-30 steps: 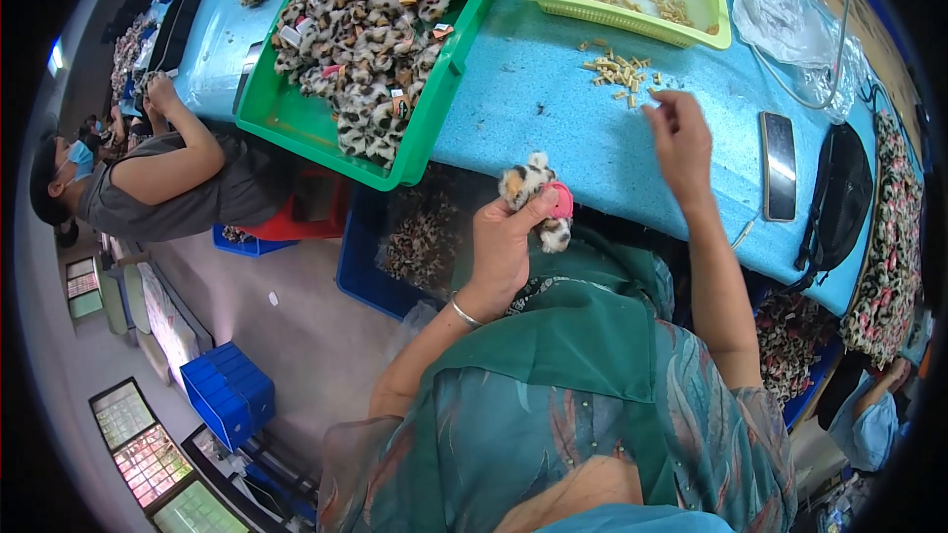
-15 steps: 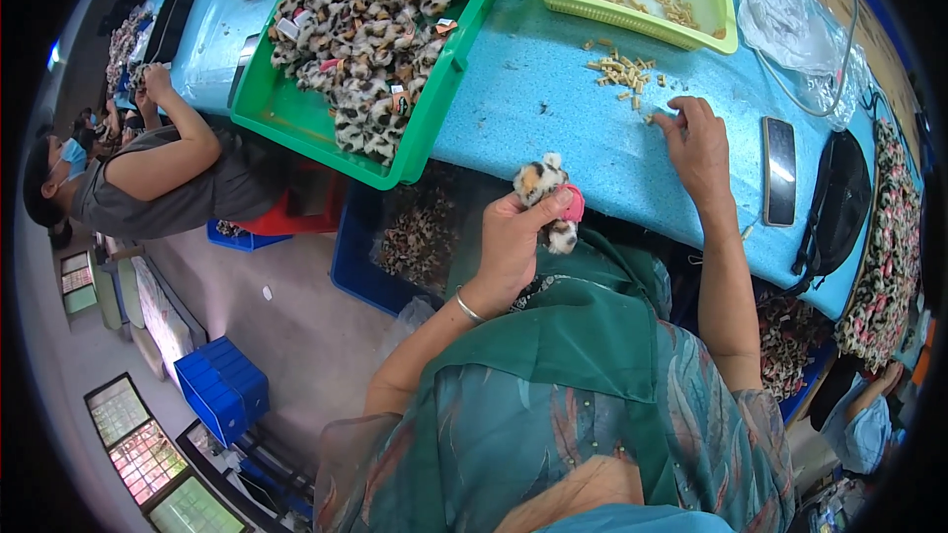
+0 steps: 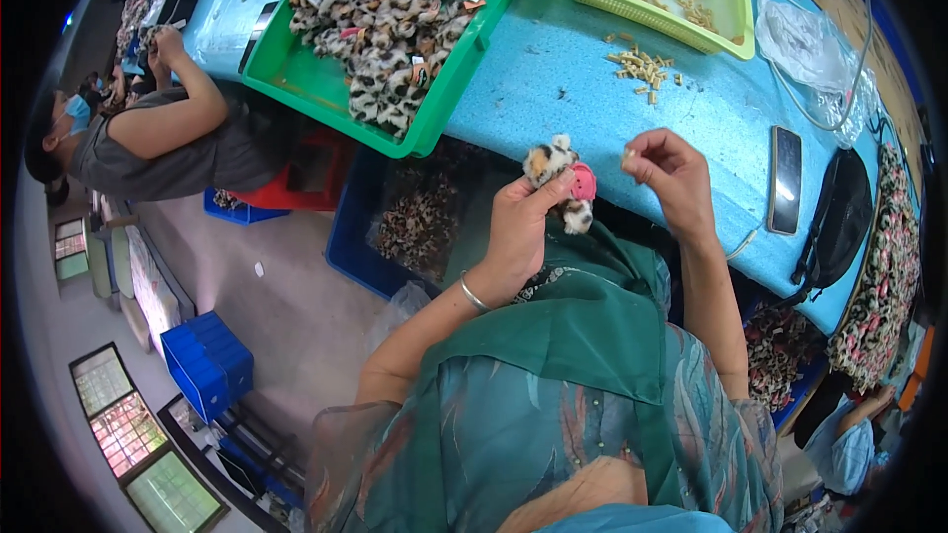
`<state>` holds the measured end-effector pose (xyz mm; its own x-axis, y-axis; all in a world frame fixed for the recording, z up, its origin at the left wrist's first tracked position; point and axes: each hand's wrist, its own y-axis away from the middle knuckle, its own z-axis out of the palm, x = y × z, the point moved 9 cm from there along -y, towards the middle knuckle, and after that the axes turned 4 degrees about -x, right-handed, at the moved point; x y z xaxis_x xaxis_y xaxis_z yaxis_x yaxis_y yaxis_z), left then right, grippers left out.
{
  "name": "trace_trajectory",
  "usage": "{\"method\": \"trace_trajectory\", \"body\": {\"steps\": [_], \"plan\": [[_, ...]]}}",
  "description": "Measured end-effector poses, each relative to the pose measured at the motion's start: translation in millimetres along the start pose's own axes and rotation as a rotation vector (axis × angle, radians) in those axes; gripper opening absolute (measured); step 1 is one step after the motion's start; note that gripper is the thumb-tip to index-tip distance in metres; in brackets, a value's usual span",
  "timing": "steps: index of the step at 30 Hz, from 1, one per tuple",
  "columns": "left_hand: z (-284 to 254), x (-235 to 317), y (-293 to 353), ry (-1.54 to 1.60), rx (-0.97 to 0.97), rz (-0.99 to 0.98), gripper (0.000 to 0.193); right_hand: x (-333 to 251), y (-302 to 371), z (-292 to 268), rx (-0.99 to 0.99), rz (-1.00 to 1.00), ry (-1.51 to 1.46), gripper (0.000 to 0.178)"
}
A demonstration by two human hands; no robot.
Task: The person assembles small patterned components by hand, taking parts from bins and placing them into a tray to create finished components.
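Observation:
My left hand (image 3: 517, 227) is closed on a small spotted plush toy (image 3: 543, 164), white, black and orange with a pink piece on its side. I hold it just off the table's near edge. To the right of the toy, my right hand (image 3: 676, 183) is raised in a pinch, with a small tan piece (image 3: 628, 155) at the fingertips. Similar short tan pieces (image 3: 642, 67) lie loose on the blue table (image 3: 533, 89). More of them fill part of a yellow-green basket (image 3: 731, 39) beyond.
A green tray (image 3: 425, 138) heaped with spotted plush pieces (image 3: 395, 30) stands at the left. A phone (image 3: 785, 178), a black pouch (image 3: 837, 212) and a clear plastic bag (image 3: 805, 49) lie at the right. Blue bins (image 3: 346, 257) sit below. Another person (image 3: 158, 143) works at the left.
My right hand has come back from the loose tan pieces toward the plush toy, carrying one piece. My left hand keeps its hold on the toy. The whole view has shifted slightly.

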<state>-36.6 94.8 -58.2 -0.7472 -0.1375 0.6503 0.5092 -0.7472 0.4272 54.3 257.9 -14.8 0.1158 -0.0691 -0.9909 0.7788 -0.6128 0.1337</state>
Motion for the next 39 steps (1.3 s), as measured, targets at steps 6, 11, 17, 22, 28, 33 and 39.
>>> {"method": "trace_trajectory", "body": {"steps": [6,11,17,22,28,33,39], "plan": [[11,4,8,0.024,-0.034,-0.005,0.018,-14,21,41,-0.205,-0.021,0.034,0.012],[16,7,13,0.003,-0.073,0.018,0.018,-17,21,38,-0.184,0.002,0.163,0.01],[20,9,18,-0.103,-0.112,0.035,0.018,-40,22,40,-0.182,-0.199,0.333,0.013],[20,6,19,-0.161,-0.118,0.054,0.017,-41,25,41,-0.196,-0.161,0.312,0.013],[22,7,22,-0.203,-0.095,0.107,0.015,-52,32,47,-0.201,-0.16,0.489,0.012],[16,7,21,-0.311,-0.049,0.048,0.016,-58,31,56,-0.213,-0.204,0.607,0.013],[22,18,20,-0.149,-0.069,0.099,0.017,-55,37,53,-0.066,-0.313,0.46,0.015]]}}
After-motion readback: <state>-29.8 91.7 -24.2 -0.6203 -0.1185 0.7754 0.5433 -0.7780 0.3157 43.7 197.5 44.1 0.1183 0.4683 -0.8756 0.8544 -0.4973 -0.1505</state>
